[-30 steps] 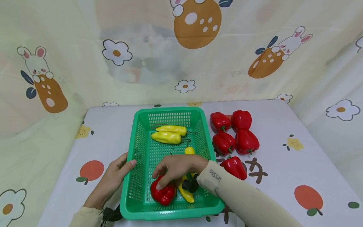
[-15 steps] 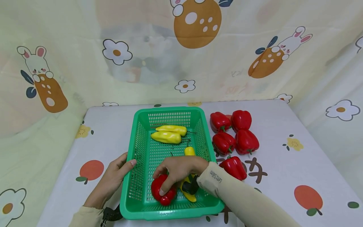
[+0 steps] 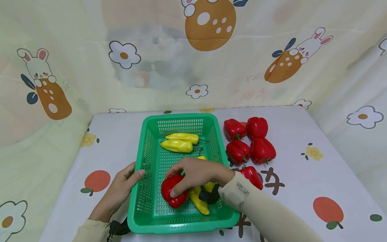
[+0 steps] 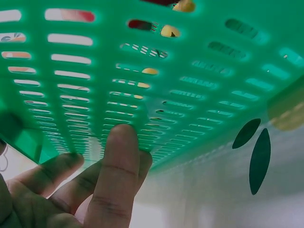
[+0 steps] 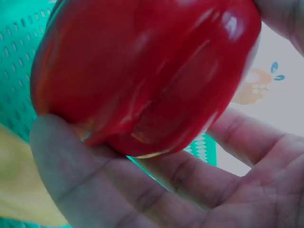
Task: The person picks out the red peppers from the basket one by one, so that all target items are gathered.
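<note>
My right hand (image 3: 196, 171) grips a glossy red bell pepper (image 3: 171, 190) inside the green plastic basket (image 3: 181, 229). In the right wrist view, the fingers are curled round the bell pepper (image 5: 142, 71), the basket's perforated surface behind it. My left hand (image 3: 122, 185) holds the basket's left rim, thumb over the top. From the left wrist camera, the left fingers (image 4: 116, 175) lie along the outside of the slotted green wall (image 4: 190, 47). Partly hidden under my right hand and wrist are yellow peppers (image 3: 198, 201) near the basket's right side.
Two long yellow peppers (image 3: 177, 146) lie side by side at the basket's far end. Several red bell peppers (image 3: 263, 151) stand on the patterned tablecloth (image 3: 297, 171) right of the basket. A printed cloth wall (image 3: 151, 84) rises behind the table.
My right hand has tightened round the red bell pepper and moved it slightly away from the basket's near wall, up in the head view. The left hand keeps its place.
</note>
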A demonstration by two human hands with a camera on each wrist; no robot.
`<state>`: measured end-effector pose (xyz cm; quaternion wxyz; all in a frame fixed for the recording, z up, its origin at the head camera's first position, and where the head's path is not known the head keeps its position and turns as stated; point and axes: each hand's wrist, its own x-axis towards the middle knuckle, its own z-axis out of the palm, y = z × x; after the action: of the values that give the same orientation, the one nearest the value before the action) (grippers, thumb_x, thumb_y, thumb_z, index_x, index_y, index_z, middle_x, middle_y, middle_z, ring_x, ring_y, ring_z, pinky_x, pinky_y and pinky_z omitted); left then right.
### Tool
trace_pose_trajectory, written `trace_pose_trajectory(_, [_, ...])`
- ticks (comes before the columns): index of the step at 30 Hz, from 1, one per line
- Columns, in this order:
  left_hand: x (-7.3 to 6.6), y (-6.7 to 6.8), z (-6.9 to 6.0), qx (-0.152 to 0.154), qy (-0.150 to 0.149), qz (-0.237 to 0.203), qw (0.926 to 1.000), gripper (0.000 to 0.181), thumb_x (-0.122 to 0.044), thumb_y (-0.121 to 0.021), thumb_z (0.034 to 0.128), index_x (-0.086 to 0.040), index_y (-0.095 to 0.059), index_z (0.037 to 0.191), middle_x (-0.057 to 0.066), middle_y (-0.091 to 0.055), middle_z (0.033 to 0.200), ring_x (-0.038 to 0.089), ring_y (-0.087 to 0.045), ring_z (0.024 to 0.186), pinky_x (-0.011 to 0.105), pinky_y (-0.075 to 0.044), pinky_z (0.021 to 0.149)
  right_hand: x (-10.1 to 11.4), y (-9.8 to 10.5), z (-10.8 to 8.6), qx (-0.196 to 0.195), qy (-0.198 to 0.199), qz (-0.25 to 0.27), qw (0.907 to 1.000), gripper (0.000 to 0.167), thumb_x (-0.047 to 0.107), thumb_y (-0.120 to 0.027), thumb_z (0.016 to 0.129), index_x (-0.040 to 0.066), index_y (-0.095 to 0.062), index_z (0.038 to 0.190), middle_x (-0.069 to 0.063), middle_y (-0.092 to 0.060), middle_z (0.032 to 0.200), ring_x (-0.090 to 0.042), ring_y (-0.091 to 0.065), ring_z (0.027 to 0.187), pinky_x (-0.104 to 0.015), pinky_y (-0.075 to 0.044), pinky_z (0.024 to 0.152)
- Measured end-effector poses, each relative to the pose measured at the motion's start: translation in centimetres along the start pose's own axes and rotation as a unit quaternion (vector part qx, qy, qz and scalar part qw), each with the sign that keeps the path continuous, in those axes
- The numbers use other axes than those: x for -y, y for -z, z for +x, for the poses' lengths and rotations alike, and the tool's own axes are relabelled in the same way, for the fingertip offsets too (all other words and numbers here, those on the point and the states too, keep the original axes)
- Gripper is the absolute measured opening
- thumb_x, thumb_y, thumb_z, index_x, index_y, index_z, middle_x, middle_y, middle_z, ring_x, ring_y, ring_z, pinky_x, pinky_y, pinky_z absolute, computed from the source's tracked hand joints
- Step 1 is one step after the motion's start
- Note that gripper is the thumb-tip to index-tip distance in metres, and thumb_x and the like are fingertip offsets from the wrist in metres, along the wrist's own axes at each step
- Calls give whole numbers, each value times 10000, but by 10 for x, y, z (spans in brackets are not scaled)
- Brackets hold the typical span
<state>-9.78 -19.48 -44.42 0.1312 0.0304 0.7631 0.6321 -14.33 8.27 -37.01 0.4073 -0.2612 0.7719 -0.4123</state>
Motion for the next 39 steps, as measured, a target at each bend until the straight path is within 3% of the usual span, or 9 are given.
trace_pose_trajectory(9, [0,0,-1,41,17,-86,10000,540,-264,-565,1089,-37,-435,1561,312,-582,1383,341,-749,1012,423,-658,790,-1,18,-28,-490,225,374,9978,516,241,-830,881,136,-677,1363,-3,-703,1200,-268,-622,1138,-378,-648,818])
trace_pose_trajectory(15, [0,0,-1,60,9,-88,9999,547,-262,-562,1091,-40,-424,1570,312,-576,1391,342,-749,1016,425,-658,788,-8,29,-48,-788,231,829,9932,585,217,-840,874,106,-634,1410,-72,-675,1274,-323,-612,1181,-467,-646,850])
trace_pose_trajectory(22, [0,1,-1,82,-21,-90,9999,535,-258,-554,1095,-38,-429,1566,309,-586,1375,303,-757,985,409,-658,790,-20,41,-65,-1027,339,1195,9869,580,209,-819,897,106,-609,1427,-99,-680,1312,-327,-643,1194,-471,-640,878])
trace_pose_trajectory(39, [-1,0,-1,48,-10,-110,9999,549,-251,-563,1090,-43,-417,1577,310,-574,1392,316,-760,979,425,-658,775,-46,54,-109,-2327,374,1295,9632,685,185,-851,821,51,-587,1439,-197,-647,1340,-372,-640,1158,-504,-646,834])
